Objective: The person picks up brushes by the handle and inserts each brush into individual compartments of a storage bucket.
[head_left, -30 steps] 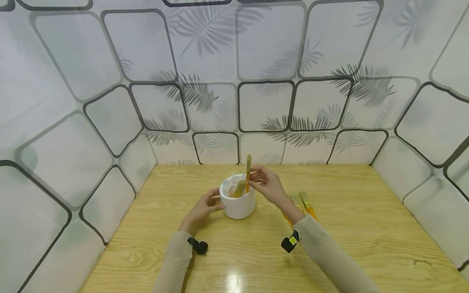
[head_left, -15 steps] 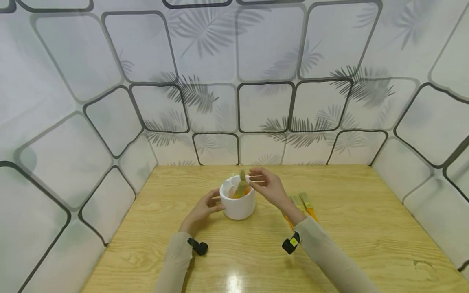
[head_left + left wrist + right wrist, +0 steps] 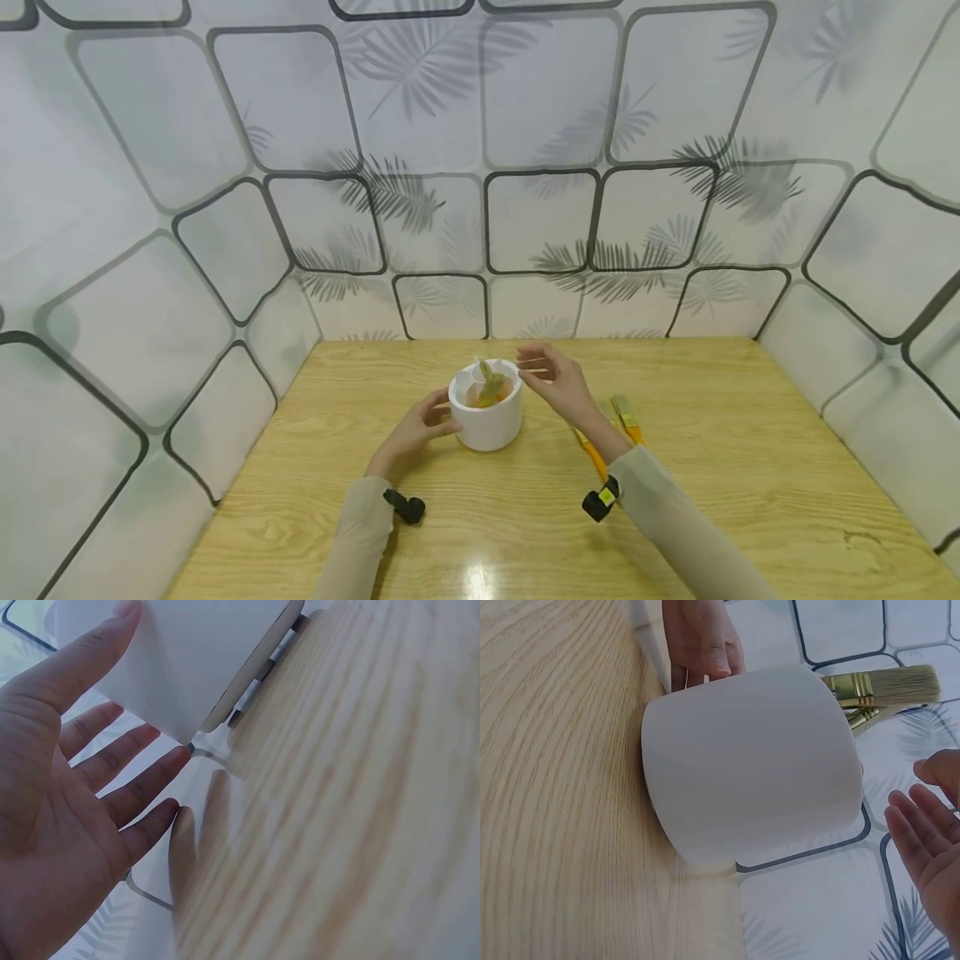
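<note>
A white round desk organizer (image 3: 489,428) with inner dividers stands on the wooden table. Two flat paintbrushes (image 3: 491,390) lean in it, bristles up; their bristles (image 3: 904,685) stick out past its rim in the right wrist view. My left hand (image 3: 415,425) rests against the organizer's left side. In the left wrist view its thumb (image 3: 124,611) lies on the white wall and the other fingers are spread and nearly straight. Just right of the rim, my right hand (image 3: 558,385) is held in the air with nothing in it, its fingers (image 3: 922,825) loosely bent and apart from the organizer.
More paintbrushes with orange handles (image 3: 592,454) lie on the table (image 3: 720,467), partly hidden under my right forearm. A patterned curtain (image 3: 540,217) encloses the table at the back and both sides. A black wrist camera (image 3: 405,505) sits on each sleeve.
The paintbrush pinched in my right hand has dropped into the organizer and tilted left. My right hand has let go and drawn slightly right. My left hand has stayed put.
</note>
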The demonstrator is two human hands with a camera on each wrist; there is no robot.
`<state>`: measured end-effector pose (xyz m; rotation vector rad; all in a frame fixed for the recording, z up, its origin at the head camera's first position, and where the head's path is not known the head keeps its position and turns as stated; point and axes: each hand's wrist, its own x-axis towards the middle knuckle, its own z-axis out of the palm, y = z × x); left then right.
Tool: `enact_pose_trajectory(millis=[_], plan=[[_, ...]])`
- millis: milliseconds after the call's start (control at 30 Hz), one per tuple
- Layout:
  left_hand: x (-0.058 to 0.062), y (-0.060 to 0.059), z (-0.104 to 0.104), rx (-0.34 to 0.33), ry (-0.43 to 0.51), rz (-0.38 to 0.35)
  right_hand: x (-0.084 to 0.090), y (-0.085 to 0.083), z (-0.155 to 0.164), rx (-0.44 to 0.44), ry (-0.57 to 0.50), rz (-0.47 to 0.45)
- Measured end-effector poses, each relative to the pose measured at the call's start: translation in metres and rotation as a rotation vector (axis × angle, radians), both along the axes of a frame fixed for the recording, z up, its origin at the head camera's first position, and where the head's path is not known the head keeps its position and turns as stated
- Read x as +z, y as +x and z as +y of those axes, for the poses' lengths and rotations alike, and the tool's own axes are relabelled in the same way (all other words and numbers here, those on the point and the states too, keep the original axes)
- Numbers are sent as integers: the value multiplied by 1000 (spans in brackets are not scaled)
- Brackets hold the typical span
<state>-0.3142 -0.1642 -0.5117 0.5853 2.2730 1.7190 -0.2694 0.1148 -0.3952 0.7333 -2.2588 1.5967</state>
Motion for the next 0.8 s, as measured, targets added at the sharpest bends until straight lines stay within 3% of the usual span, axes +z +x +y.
enact_pose_trajectory(millis=[467, 800], plan=[[1, 3, 1, -3, -10, -61, -5, 0, 4, -20, -2, -11], [-2, 3, 2, -17, -16, -45, -5, 1, 6, -21, -6, -11]])
